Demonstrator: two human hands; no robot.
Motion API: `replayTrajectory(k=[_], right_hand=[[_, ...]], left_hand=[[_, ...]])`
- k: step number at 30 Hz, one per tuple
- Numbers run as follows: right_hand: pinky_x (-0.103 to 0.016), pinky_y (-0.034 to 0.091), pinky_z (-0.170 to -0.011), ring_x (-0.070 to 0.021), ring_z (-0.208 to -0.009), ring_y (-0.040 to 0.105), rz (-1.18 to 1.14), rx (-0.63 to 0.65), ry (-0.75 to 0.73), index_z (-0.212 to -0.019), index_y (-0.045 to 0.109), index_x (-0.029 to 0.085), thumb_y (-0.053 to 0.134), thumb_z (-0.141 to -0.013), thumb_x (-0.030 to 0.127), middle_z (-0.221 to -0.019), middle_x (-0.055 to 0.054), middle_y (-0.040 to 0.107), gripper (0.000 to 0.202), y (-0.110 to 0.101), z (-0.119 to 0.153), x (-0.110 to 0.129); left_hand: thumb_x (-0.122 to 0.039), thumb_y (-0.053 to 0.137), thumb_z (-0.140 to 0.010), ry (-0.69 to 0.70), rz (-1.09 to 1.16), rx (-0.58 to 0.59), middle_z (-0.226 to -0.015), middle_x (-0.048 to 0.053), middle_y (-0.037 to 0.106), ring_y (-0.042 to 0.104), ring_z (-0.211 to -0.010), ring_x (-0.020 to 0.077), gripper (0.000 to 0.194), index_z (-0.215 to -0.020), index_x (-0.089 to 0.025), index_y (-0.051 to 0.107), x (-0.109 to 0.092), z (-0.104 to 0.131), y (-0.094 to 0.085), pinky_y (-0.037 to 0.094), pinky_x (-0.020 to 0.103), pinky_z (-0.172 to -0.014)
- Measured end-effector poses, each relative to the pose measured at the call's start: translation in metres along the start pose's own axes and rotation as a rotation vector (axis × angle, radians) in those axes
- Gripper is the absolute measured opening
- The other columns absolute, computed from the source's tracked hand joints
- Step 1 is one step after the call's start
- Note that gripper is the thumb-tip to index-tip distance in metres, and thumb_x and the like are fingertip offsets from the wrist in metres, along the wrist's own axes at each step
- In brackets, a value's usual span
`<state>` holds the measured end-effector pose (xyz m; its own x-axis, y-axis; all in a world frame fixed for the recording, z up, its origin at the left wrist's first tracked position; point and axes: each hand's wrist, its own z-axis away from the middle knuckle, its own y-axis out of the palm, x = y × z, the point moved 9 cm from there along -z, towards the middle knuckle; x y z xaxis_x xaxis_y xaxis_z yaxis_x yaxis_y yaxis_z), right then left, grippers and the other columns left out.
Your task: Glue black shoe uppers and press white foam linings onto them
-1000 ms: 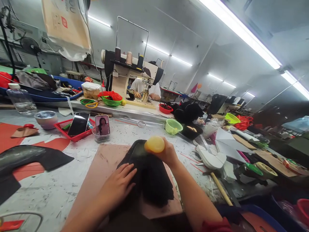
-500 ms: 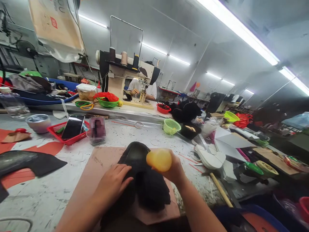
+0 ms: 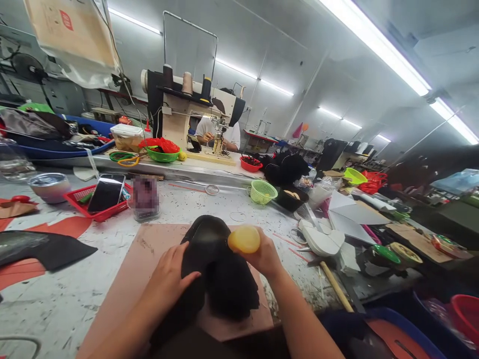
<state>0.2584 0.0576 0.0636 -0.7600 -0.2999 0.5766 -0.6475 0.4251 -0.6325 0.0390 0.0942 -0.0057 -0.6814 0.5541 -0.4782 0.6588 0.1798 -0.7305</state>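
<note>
A stack of black fabric-like shoe-part pieces [image 3: 209, 244] lies on a pink board [image 3: 129, 264] in front of me. My left hand [image 3: 170, 274] rests along its left edge, fingers stretched out and thumb apart on top. At the right side of the pieces my right hand [image 3: 266, 257] is closed round a yellow bottle [image 3: 245, 239], its rounded base towards me. The bottle's tip is hidden, so I cannot tell whether it touches the black surface.
A red basket [image 3: 103, 214] with a phone and a blurred cup stand back left. Behind is a sewing machine [image 3: 187, 112], with a person beyond it. A green basket [image 3: 264, 192], white pieces [image 3: 322, 239] and a wooden-handled hammer [image 3: 337, 286] lie to the right.
My left hand has shifted slightly left, from lying on the black pieces to their left edge. The right hand stays closed on the bottle, which has moved a little. The view has shifted slightly.
</note>
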Motion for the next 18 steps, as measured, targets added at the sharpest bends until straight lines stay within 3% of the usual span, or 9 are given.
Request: replayTrajectory(k=[4, 9, 12, 14, 16, 18], right_hand=[[-0.031, 0.052, -0.066, -0.0214, -0.077, 0.063, -0.03, -0.007, -0.044, -0.1, 0.049, 0.022, 0.072, -0.061, 0.039, -0.089, -0.004, 0.064, 0.048, 0.009, 0.016, 0.005], [-0.035, 0.051, -0.075, -0.024, -0.089, 0.061, -0.016, -0.204, -0.093, -0.105, 0.05, 0.021, 0.067, -0.065, 0.037, -0.099, -0.009, 0.063, 0.046, 0.012, -0.013, 0.006], [-0.039, 0.051, -0.073, -0.0263, -0.085, 0.062, -0.026, -0.464, 0.048, -0.103, 0.05, 0.018, 0.07, -0.059, 0.044, -0.094, -0.01, 0.064, 0.055, -0.011, -0.026, -0.008], [-0.04, 0.052, -0.068, -0.0268, -0.08, 0.062, -0.09, -0.625, 0.186, -0.101, 0.05, 0.016, 0.072, -0.053, 0.049, -0.088, -0.009, 0.064, 0.063, -0.027, -0.019, -0.02], [-0.04, 0.051, -0.066, -0.0266, -0.078, 0.061, -0.209, -0.708, 0.272, -0.1, 0.051, 0.015, 0.072, -0.05, 0.052, -0.086, -0.009, 0.064, 0.066, -0.034, -0.004, -0.028], [-0.04, 0.051, -0.066, -0.0265, -0.078, 0.061, -0.33, -0.701, 0.313, -0.096, 0.054, 0.014, 0.073, -0.05, 0.052, -0.086, -0.009, 0.064, 0.063, -0.034, 0.016, -0.034]], left_hand=[[-0.034, 0.061, -0.067, -0.158, 0.099, 0.063, -0.1, 0.007, 0.059, 0.057, -0.096, 0.0254, 0.05, -0.112, -0.018, 0.047, 0.016, -0.01, 0.004, 0.046, 0.041, -0.085], [-0.034, 0.063, -0.062, -0.269, 0.156, 0.151, -0.097, 0.007, 0.058, 0.057, -0.096, 0.0257, 0.05, -0.108, -0.016, 0.052, 0.021, -0.016, 0.005, 0.045, 0.041, -0.087], [-0.032, 0.063, -0.061, -0.295, 0.163, 0.157, -0.102, 0.007, 0.057, 0.055, -0.099, 0.0255, 0.05, -0.107, -0.017, 0.051, 0.02, -0.015, 0.004, 0.044, 0.041, -0.087], [-0.03, 0.064, -0.061, -0.311, 0.161, 0.152, -0.106, 0.007, 0.057, 0.054, -0.102, 0.0252, 0.05, -0.107, -0.017, 0.051, 0.019, -0.014, 0.002, 0.044, 0.041, -0.088], [-0.027, 0.066, -0.06, -0.335, 0.15, 0.156, -0.107, 0.008, 0.058, 0.054, -0.103, 0.0246, 0.05, -0.107, -0.017, 0.051, 0.019, -0.015, 0.001, 0.043, 0.039, -0.09], [-0.024, 0.067, -0.061, -0.366, 0.132, 0.192, -0.103, 0.008, 0.06, 0.056, -0.099, 0.0234, 0.049, -0.106, -0.015, 0.051, 0.019, -0.014, 0.0, 0.044, 0.037, -0.087]])
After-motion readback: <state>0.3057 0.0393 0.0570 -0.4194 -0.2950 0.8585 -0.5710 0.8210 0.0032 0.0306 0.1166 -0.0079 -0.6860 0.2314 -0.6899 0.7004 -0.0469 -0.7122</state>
